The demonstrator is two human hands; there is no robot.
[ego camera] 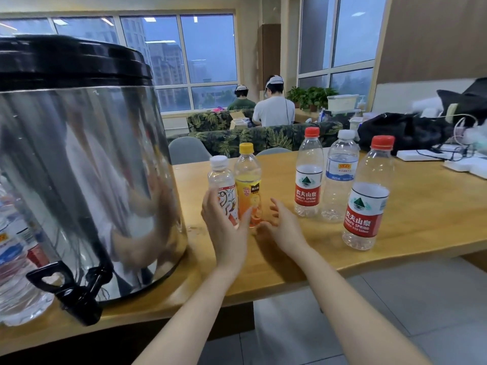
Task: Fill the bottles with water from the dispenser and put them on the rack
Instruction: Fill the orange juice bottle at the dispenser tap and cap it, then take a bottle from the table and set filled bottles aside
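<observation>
Tap: the black plastic tap (pixel 71 291) of the big shiny steel dispenser (pixel 87 164) juts past the edge of the pale wooden desk (pixel 421 219), I'd guess so that a bottle fits beneath it.
Left hand (pixel 224 222): its fingers (pixel 209 198) and thumb are wrapped round the small clear white-capped bottle with the orange-patterned label (pixel 222 185), which stands on the desk nearest the dispenser and is likely first to be filled.
Right hand (pixel 282 227): its fingers (pixel 275 206) are spread and loose, holding nothing, by the base of the yellow-capped orange-labelled bottle (pixel 249 180). I cannot tell if they touch it.
Waiting bottles: 3 clear ones stand upright and capped to the right, looking empty: the near red-capped bottle (pixel 366 196), the far red-capped bottle (pixel 308 175) and the white-capped blue-labelled bottle (pixel 340 177).
Rack: out of sight.
</observation>
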